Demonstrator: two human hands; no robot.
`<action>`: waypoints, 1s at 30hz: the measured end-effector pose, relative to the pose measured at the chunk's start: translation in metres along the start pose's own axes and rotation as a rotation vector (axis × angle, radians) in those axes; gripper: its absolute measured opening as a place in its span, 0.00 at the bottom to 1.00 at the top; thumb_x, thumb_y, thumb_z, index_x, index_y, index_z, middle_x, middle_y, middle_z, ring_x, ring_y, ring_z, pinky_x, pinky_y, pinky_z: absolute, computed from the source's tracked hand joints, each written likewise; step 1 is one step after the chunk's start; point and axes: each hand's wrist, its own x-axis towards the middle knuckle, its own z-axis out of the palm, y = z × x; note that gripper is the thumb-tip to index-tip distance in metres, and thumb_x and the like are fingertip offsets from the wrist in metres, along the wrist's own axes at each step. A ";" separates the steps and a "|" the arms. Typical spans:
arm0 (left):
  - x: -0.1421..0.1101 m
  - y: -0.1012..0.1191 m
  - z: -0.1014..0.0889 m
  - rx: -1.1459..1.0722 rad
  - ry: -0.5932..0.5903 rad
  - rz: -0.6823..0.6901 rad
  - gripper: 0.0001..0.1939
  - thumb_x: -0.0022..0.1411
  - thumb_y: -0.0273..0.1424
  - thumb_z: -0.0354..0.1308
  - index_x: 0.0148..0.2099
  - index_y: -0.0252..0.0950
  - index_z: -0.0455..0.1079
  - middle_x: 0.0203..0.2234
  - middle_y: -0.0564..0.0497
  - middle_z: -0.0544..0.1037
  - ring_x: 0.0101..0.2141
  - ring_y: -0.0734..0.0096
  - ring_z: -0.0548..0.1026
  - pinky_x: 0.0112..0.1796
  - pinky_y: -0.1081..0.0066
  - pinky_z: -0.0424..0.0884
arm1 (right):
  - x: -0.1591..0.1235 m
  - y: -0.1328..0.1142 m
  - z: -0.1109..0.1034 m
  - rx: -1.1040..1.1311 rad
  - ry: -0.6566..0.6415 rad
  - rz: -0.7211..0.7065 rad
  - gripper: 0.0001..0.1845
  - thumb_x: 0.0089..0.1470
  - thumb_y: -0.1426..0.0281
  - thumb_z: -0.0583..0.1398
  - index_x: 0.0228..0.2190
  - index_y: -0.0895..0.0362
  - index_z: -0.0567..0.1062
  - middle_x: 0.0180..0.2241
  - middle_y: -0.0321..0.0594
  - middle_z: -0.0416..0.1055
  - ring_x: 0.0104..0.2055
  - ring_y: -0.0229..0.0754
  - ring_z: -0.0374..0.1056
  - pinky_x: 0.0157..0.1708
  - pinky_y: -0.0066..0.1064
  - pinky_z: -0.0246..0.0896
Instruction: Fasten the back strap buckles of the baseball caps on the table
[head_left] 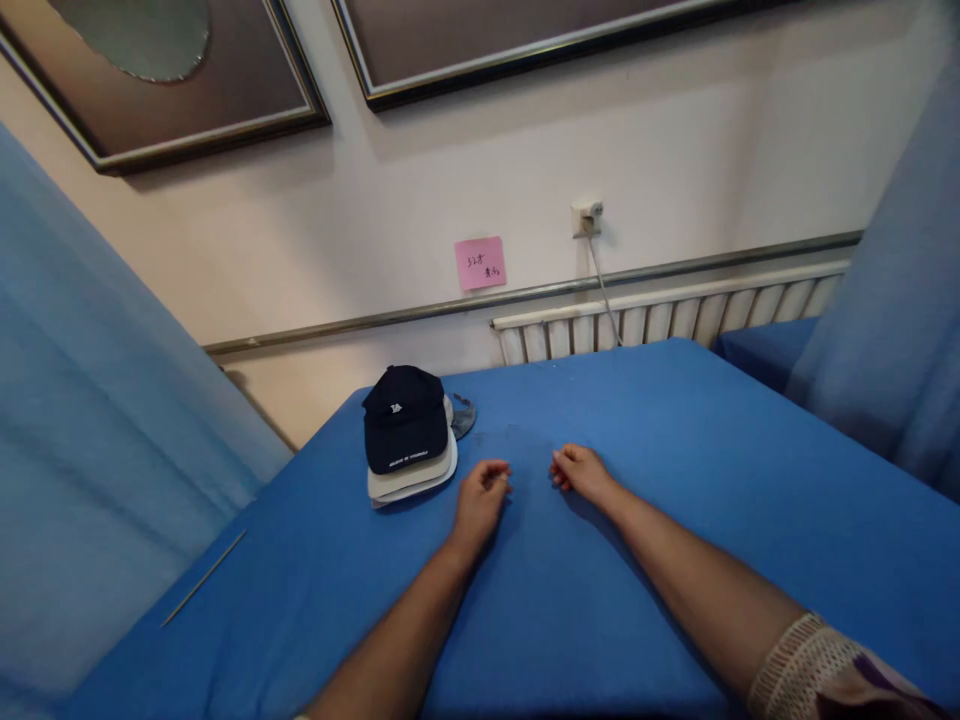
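In the head view, a stack of caps (406, 420) is seen on the blue cloth (600, 610), at the far left. It is placed just left of the left hand (478, 502), beside its fingers, which are half curled. The right hand (583, 472), with fingers curled more tightly, is kept farther right, apart from the caps. Whether anything small is pinched by either hand cannot be told.

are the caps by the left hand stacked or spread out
Stacked: the navy cap sits on top, with pale brims showing beneath it, beside the left hand.
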 end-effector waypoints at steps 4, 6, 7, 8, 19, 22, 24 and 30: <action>0.017 -0.008 0.049 0.311 -0.285 0.177 0.10 0.58 0.32 0.53 0.37 0.36 0.74 0.29 0.49 0.78 0.30 0.68 0.73 0.34 0.70 0.66 | 0.008 0.004 -0.004 -0.080 0.033 -0.020 0.18 0.56 0.61 0.56 0.19 0.57 0.69 0.15 0.35 0.68 0.16 0.34 0.62 0.18 0.25 0.55; 0.024 -0.010 0.057 0.352 -0.350 0.228 0.10 0.59 0.31 0.51 0.38 0.37 0.74 0.31 0.50 0.78 0.31 0.69 0.73 0.34 0.71 0.66 | 0.011 0.005 -0.005 -0.100 0.051 -0.022 0.19 0.56 0.59 0.55 0.19 0.56 0.68 0.15 0.34 0.67 0.15 0.35 0.62 0.17 0.26 0.55; 0.026 -0.010 0.058 0.351 -0.363 0.234 0.11 0.59 0.31 0.51 0.38 0.37 0.74 0.31 0.50 0.78 0.31 0.69 0.73 0.35 0.71 0.66 | 0.011 0.006 -0.004 -0.109 0.060 -0.023 0.19 0.55 0.57 0.55 0.20 0.56 0.68 0.14 0.34 0.67 0.15 0.35 0.61 0.17 0.26 0.55; 0.028 -0.011 0.059 0.344 -0.370 0.231 0.11 0.60 0.31 0.50 0.38 0.37 0.74 0.31 0.50 0.78 0.31 0.70 0.73 0.34 0.71 0.65 | 0.011 0.006 -0.004 -0.118 0.069 -0.025 0.19 0.55 0.56 0.55 0.20 0.56 0.68 0.14 0.33 0.66 0.14 0.35 0.61 0.17 0.26 0.55; 0.077 0.059 0.026 0.033 -0.148 0.027 0.26 0.57 0.53 0.51 0.26 0.34 0.68 0.14 0.54 0.67 0.15 0.76 0.61 0.20 0.74 0.55 | 0.016 -0.079 -0.012 -0.164 0.292 -0.172 0.41 0.53 0.37 0.37 0.14 0.55 0.65 0.14 0.40 0.66 0.15 0.37 0.61 0.18 0.29 0.55; 0.079 0.097 0.013 -0.111 -0.103 0.059 0.34 0.57 0.60 0.43 0.21 0.35 0.66 0.11 0.54 0.63 0.14 0.77 0.58 0.18 0.74 0.52 | 0.009 -0.124 -0.024 -0.107 0.343 -0.334 0.41 0.52 0.36 0.34 0.14 0.54 0.63 0.13 0.37 0.61 0.15 0.35 0.57 0.17 0.27 0.51; 0.075 0.116 0.009 -0.208 -0.105 0.085 0.37 0.56 0.63 0.38 0.18 0.36 0.62 0.11 0.53 0.62 0.14 0.78 0.56 0.17 0.73 0.49 | 0.002 -0.146 -0.029 -0.058 0.331 -0.432 0.41 0.52 0.36 0.32 0.13 0.54 0.59 0.12 0.35 0.57 0.14 0.34 0.54 0.15 0.26 0.47; 0.080 0.123 0.011 -0.460 -0.115 0.034 0.38 0.54 0.67 0.34 0.15 0.37 0.50 0.10 0.54 0.56 0.12 0.82 0.50 0.16 0.74 0.41 | 0.008 -0.158 -0.031 0.006 0.303 -0.449 0.39 0.52 0.37 0.30 0.13 0.53 0.54 0.11 0.33 0.51 0.13 0.33 0.47 0.14 0.27 0.42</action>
